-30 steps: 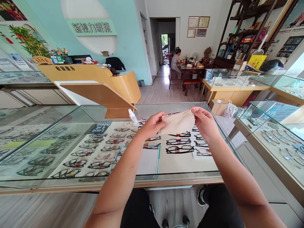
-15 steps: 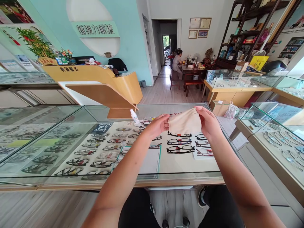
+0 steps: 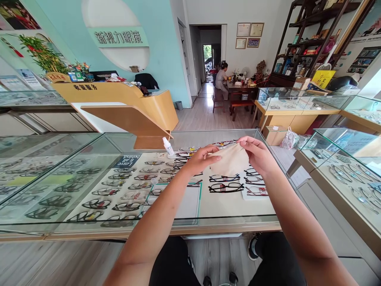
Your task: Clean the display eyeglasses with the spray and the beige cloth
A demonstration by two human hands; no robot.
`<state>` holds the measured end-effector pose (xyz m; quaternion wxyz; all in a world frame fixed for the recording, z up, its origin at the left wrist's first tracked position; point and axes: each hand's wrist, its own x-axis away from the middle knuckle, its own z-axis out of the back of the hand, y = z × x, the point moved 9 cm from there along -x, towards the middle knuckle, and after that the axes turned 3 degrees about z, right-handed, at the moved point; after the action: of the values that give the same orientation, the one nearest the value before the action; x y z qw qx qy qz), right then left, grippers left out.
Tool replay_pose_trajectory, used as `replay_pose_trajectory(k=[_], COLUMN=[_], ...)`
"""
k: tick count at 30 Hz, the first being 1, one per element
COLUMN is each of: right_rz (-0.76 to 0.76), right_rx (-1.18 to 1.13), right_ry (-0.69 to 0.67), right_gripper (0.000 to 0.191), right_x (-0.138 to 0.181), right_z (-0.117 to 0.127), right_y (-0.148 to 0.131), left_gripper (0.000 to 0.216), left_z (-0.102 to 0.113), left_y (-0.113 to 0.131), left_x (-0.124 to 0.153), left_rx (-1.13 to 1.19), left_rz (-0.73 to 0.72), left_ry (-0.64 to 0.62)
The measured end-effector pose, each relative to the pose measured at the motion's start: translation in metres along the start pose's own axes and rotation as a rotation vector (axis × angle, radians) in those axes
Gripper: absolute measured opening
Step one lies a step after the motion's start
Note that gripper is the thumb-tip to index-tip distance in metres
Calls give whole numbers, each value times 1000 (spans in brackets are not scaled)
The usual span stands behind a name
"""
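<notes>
Taking the cloth as the middle of the dial, a green plant [image 3: 43, 55] stands far off at 10 o'clock. Rows of glasses [image 3: 97, 203] lie between 8 and 9 o'clock, with a dark printed card [image 3: 128, 160] at the head of the rows, at 9 o'clock. A yellow desk [image 3: 127, 95] stands beyond, at 10 o'clock. Nearer, a small white bottle [image 3: 168, 147] is just past 9 o'clock, and a teal-edged sheet [image 3: 189, 200] lies at 8 o'clock, partly hidden by the left forearm.

The left hand [image 3: 204, 159] is at 9 o'clock, its fingers pinching the cloth's left side, the thumb in front. The pale cloth [image 3: 230, 161] hangs between the two hands, held above the glass-topped surface [image 3: 238, 211]. Far beyond it, near 12 o'clock, a person [image 3: 221, 78] sits at a dark table [image 3: 250, 91]. Below it, at 6 o'clock, lies a pair of black glasses [image 3: 225, 186], apart from the cloth.

The right hand [image 3: 257, 154] is at 3 o'clock, its fingers gripping the cloth's upper right corner. Past it, a dark shelf [image 3: 309, 41] rises between 1 and 2 o'clock, and another glass case [image 3: 309, 170] stands at 3 o'clock.
</notes>
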<state>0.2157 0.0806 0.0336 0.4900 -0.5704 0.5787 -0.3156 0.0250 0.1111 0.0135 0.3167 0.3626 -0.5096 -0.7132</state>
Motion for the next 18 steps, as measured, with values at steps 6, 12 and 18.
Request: replay_pose_trajectory(k=[6, 12, 18], right_rz=[37, 53, 67], right_rx=[111, 167, 118], right_ry=[-36, -94, -139], right_gripper=[30, 34, 35], right_x=[2, 6, 8], right_z=[-9, -29, -39], right_y=[-2, 4, 11], left_gripper=[40, 44, 46], left_z=[-5, -28, -21], left_y=[8, 20, 16], left_x=[8, 14, 14], left_rx=[60, 21, 205], left_rz=[74, 29, 61], left_ry=[-131, -202, -66])
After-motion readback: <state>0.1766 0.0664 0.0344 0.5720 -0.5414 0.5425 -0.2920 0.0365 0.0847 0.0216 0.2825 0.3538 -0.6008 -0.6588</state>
